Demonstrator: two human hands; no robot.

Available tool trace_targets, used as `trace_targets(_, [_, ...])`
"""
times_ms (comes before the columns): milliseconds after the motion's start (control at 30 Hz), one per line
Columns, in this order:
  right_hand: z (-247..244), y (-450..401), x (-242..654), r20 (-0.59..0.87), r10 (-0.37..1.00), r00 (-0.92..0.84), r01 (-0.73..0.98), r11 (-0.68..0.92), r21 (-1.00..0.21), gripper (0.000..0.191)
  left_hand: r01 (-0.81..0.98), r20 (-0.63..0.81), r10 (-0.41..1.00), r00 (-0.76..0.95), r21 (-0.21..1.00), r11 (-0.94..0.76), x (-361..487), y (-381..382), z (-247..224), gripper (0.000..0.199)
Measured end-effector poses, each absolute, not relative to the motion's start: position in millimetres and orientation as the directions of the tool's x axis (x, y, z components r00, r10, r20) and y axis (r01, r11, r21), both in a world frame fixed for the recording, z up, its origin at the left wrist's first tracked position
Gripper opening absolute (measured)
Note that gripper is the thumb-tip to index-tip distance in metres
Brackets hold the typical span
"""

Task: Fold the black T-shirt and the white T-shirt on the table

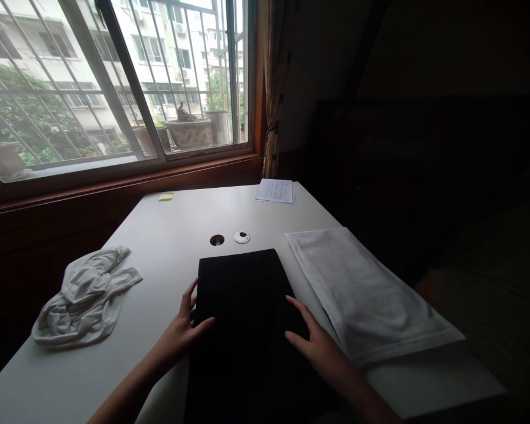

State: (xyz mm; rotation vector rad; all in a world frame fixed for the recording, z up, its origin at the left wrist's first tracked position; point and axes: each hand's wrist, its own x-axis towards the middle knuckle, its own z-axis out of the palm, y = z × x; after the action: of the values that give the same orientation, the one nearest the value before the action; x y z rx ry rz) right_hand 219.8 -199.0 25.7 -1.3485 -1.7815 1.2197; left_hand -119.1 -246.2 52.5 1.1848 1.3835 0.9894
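Observation:
A black, flat, folded piece that looks like cloth lies lengthwise before me on the white table, its near end running out of view. At its left edge is my left hand, fingers spread along the side and thumb laid over the top. My right hand touches the right edge, with thumb and forefinger apart on the dark surface. Both hands look loosely open, though some fingers are hidden. To the right lies a white cloth, spread flat with slight wrinkles. A crumpled white cloth sits at the left.
The white table has a round cable hole and a loose round cover beside it. Papers and a yellow sticky note lie along the far edge. Beyond stands a barred window with a curtain.

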Motion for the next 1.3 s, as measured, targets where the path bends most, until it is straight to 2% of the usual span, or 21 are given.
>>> trace_targets(133, [46.9,-198.7,217.6,-0.057,0.933,-0.356,0.402,0.098,-0.91,0.063,0.211,-0.103,0.994,-0.021,0.972,0.105,-106.4,-246.2,48.6,0.102])
trace_targets(467, [95.6,-186.0,258.0,0.035,0.946,-0.321,0.389,0.165,-0.906,0.055,0.032,-0.033,0.999,0.037,0.999,0.032,-51.4,-240.8,78.2,0.102])
trace_targets(633, [127.9,-169.8,299.4,0.081,0.966,-0.246,0.442,0.186,-0.878,0.053,-0.088,0.109,0.989,0.103,0.991,-0.1,-14.5,-212.2,102.7,0.097])
trace_targets(800, [159.5,-139.8,348.5,0.241,0.964,-0.114,0.507,0.265,-0.82,0.056,-0.164,0.304,0.94,0.153,0.946,-0.28,31.8,-166.8,138.9,0.096])
trace_targets(1067, [212.8,-101.4,418.4,0.468,0.871,0.149,0.417,0.374,-0.828,0.058,-0.122,0.493,0.848,0.196,0.87,-0.478,111.4,-90.5,196.5,0.102])
trace_targets(1200, [219.4,-81.8,447.0,0.441,0.871,0.217,0.391,0.337,-0.857,0.064,-0.159,0.519,0.83,0.206,0.855,-0.494,145.2,-62.4,201.8,0.104])
trace_targets(1300, [214.6,-63.4,463.5,0.393,0.898,0.2,0.389,0.295,-0.872,0.064,-0.186,0.501,0.842,0.202,0.864,-0.469,159.6,-50.0,195.6,0.106])
